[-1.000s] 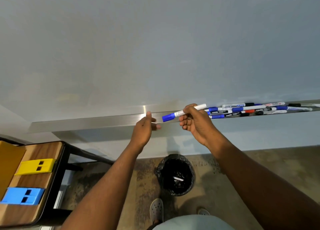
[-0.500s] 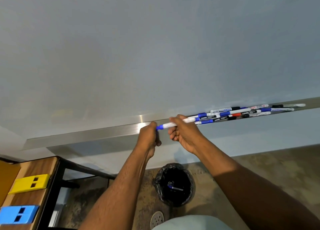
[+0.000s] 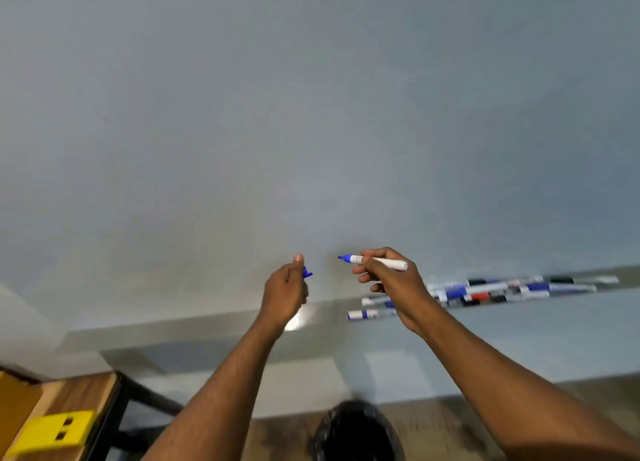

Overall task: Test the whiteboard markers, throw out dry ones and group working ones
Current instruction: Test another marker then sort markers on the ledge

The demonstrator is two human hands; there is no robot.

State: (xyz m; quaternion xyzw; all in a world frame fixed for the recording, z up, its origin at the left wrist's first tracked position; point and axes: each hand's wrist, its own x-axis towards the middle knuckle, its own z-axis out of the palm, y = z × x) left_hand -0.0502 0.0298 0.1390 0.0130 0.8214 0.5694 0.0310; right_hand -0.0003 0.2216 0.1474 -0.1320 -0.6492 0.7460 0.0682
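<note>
My right hand (image 3: pixel 391 280) grips an uncapped blue whiteboard marker (image 3: pixel 381 261); its bare tip points left, just in front of the whiteboard (image 3: pixel 311 114). My left hand (image 3: pixel 287 290) is closed around the marker's blue cap (image 3: pixel 307 273), which sticks out between thumb and fingers. The two hands are apart, a short gap between cap and tip. Several more markers (image 3: pixel 485 292), blue, black and red, lie in a pile on the metal tray (image 3: pixel 194 329) below the board, to the right of my right hand.
A black-lined bin (image 3: pixel 356 433) stands on the floor below my hands. At the lower left a wooden table (image 3: pixel 79 398) carries a yellow block (image 3: pixel 52 429). The board's surface shows no marks.
The cap has come off the blue marker: my left hand pulled it away to the left and both hands rose from the tray up in front of the board. The view tilted upward.
</note>
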